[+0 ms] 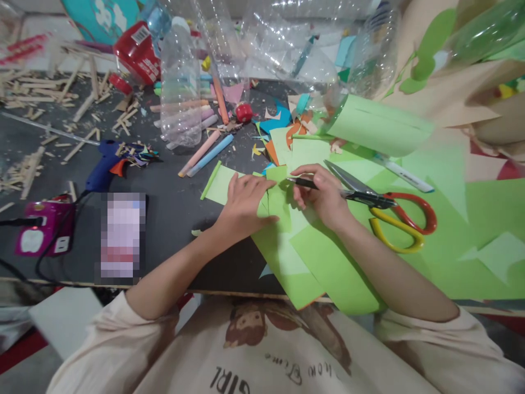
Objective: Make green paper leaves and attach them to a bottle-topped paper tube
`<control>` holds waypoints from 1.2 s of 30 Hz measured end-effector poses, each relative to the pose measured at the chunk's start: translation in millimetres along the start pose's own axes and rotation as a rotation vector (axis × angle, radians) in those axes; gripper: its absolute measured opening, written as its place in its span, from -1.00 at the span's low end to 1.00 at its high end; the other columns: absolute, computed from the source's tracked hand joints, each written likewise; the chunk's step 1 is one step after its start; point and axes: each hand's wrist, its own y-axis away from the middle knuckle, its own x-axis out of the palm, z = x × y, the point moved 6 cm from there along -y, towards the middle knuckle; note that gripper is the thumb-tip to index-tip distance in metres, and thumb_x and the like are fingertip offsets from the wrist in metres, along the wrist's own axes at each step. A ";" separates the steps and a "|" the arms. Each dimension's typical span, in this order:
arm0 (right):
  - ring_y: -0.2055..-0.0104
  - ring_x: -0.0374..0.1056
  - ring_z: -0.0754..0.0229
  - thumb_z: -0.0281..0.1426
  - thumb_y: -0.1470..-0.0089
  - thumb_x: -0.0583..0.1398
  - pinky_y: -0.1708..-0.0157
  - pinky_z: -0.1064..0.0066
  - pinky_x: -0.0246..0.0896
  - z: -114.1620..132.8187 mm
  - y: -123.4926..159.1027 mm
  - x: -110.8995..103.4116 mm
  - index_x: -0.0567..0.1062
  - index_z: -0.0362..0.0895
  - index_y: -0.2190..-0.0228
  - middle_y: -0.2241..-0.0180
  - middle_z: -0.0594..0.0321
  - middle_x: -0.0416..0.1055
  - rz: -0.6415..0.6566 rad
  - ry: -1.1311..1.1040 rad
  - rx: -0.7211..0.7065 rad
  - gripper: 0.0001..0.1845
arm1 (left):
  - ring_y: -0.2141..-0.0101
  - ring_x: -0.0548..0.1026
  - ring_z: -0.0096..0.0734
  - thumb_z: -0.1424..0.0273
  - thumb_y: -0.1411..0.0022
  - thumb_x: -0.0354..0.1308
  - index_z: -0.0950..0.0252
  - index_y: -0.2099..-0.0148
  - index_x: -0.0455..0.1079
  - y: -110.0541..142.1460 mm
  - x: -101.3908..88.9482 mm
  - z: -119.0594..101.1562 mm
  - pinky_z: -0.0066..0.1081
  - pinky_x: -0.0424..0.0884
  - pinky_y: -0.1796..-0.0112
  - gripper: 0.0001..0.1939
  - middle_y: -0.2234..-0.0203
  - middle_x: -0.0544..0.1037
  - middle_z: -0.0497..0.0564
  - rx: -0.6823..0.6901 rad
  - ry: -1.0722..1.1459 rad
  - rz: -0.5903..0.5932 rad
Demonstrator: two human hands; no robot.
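Observation:
My right hand (322, 197) is closed around a black pen (304, 183), whose tip points left at a small light-green paper piece (279, 205). My left hand (246, 202) rests on that piece, its fingers and thumb spread over the left side. A pale green strip with a rolled edge (219, 183) lies just left of my left hand. Large scissors (369, 200) with one red and one yellow handle lie beside my right hand, partly hidden by it. More green paper sheets (340, 262) spread beneath both hands.
A blue glue gun (102, 164), a phone (123, 235) and a purple box with a cable (45, 227) lie left. Markers (211, 156), wood sticks (30, 169) and clear plastic bottles (180, 82) lie behind. A rolled green sheet (381, 123) and a white cutter-like tool (406, 174) are right.

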 end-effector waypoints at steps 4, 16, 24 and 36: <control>0.62 0.23 0.33 -0.14 -0.01 0.26 0.63 0.47 0.13 -1.3 1.1 -1.0 0.50 -0.09 0.46 0.59 0.35 0.39 0.011 0.167 0.030 -0.74 | -0.12 0.32 0.02 0.30 -0.05 0.35 0.20 -0.13 0.32 2.0 -0.2 -2.5 0.11 -0.03 -0.27 -0.41 -0.02 0.47 0.12 0.031 -0.013 -0.034; 0.49 0.41 0.20 0.09 -0.18 0.06 0.48 0.32 0.34 4.2 19.7 -2.9 0.48 0.04 0.03 0.16 0.15 0.60 0.033 0.497 -0.199 -0.47 | -0.13 0.32 0.00 0.31 -0.06 0.34 0.22 -0.13 0.31 0.6 1.2 -1.3 0.08 -0.01 -0.28 -0.42 -0.04 0.46 0.13 0.031 -0.020 -0.024; 0.29 0.53 0.06 0.19 -0.13 0.01 0.42 0.29 0.37 4.3 20.2 2.5 0.43 0.03 -0.03 0.19 0.13 0.61 0.150 0.541 -0.213 -0.35 | -0.14 0.30 0.01 0.26 -0.07 0.35 0.27 -0.15 0.30 -1.1 1.9 0.0 0.09 -0.02 -0.28 -0.39 -0.06 0.44 0.16 0.007 -0.006 0.014; 0.55 0.37 0.17 0.24 -0.11 -0.07 0.57 0.33 0.19 8.5 13.1 -4.6 0.51 -0.01 0.25 0.43 0.19 0.55 0.223 0.709 -0.289 -0.33 | -0.13 0.28 0.02 0.22 -0.06 0.34 0.24 -0.14 0.30 -2.1 2.4 2.0 0.07 -0.01 -0.27 -0.38 -0.05 0.42 0.14 -0.004 0.014 0.032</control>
